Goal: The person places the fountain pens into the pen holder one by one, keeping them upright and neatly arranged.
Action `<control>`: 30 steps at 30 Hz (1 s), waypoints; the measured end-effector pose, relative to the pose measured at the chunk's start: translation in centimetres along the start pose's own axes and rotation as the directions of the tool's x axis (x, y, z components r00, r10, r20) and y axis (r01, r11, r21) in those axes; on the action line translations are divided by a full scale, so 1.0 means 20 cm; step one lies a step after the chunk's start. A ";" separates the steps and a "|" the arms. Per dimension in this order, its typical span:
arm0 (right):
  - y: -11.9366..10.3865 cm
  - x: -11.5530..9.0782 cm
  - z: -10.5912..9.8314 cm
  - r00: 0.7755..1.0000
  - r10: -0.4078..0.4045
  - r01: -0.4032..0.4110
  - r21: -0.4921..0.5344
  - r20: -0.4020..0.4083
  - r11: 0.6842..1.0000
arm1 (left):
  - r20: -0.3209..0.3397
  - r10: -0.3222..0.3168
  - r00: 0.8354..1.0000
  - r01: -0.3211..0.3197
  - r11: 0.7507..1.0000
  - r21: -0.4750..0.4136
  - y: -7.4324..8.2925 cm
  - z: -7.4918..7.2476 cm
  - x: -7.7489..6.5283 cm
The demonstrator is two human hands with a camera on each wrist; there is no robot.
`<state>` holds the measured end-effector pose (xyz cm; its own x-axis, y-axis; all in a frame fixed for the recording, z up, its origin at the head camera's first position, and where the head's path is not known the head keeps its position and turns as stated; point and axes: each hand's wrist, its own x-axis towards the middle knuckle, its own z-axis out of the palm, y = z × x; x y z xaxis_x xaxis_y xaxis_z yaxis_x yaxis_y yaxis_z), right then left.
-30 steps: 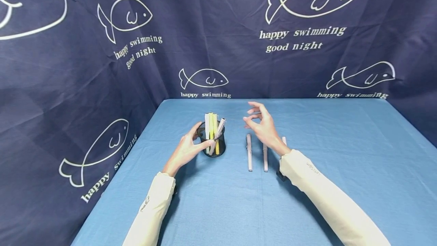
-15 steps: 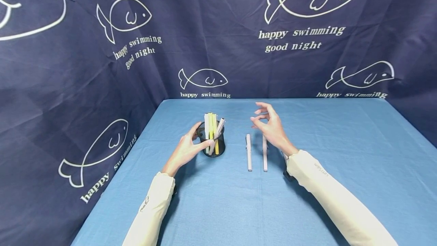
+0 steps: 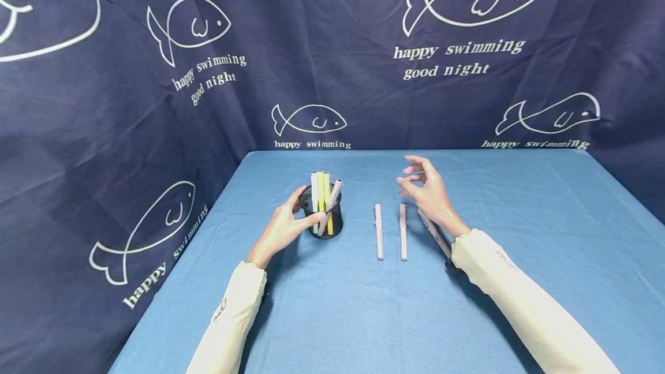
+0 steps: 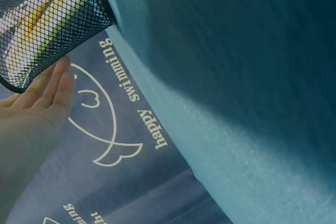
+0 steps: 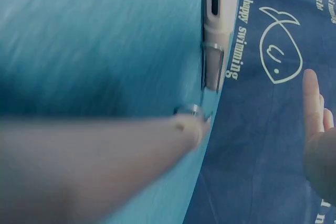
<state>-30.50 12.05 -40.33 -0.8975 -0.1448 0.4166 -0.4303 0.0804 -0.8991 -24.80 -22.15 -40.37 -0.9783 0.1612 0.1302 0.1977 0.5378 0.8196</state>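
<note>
My left hand [image 3: 283, 227] holds a black mesh pen holder [image 3: 337, 223] upright on the table, thumb on the near side and fingers round the left. In the left wrist view, its fingers [image 4: 60, 85] lie against the mesh [image 4: 58, 19]. White, yellow and pale pens [image 3: 321, 189] stand in the holder. My right hand [image 3: 431, 198] hovers over the table with loosely bent fingers and holds nothing. Beneath its wrist lies a slanted pale pen [image 3: 434, 232], partly covered by the sleeve. The right wrist view has a blurred pale pen [image 5: 105, 166] very close to the camera.
Two pale pens, a left one [image 3: 379, 235] and a right one [image 3: 403, 235], lie side by side between the hands. A blue cloth [image 3: 343, 316] covers the table. Dark blue curtains [image 3: 363, 91] with fish prints hang behind and at the left.
My right hand has moved to the right, away from the holder and past the two parallel pens. More of the slanted pen now shows. My left hand stays on the holder.
</note>
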 end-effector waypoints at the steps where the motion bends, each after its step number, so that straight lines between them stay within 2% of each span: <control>1: 0.00 0.00 -0.01 1.000 0.003 -0.003 -0.006 -0.003 1.000 | -0.001 0.002 1.000 -0.002 1.000 0.000 0.00 0.00 0.00; 7: 0.00 -0.02 -0.07 0.999 0.021 -0.021 0.008 -0.034 1.000 | 0.000 0.004 1.000 -0.004 1.000 0.001 0.01 0.00 0.00; 14: 0.00 -0.04 -0.12 0.999 0.037 -0.036 0.020 -0.030 0.999 | 0.001 -0.011 1.000 0.011 1.000 0.001 0.01 0.00 -0.01; 30: 0.00 -0.08 -0.20 0.999 0.033 -0.034 -0.030 -0.024 0.999 | -0.009 -0.022 1.000 0.023 0.999 0.025 0.02 0.00 -0.01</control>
<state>-29.53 16.24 -40.42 -0.9133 -0.1182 0.3896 -0.4023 0.1149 -0.9083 -24.58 -21.94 -40.16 -0.9830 0.1416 0.1168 0.1770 0.5615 0.8083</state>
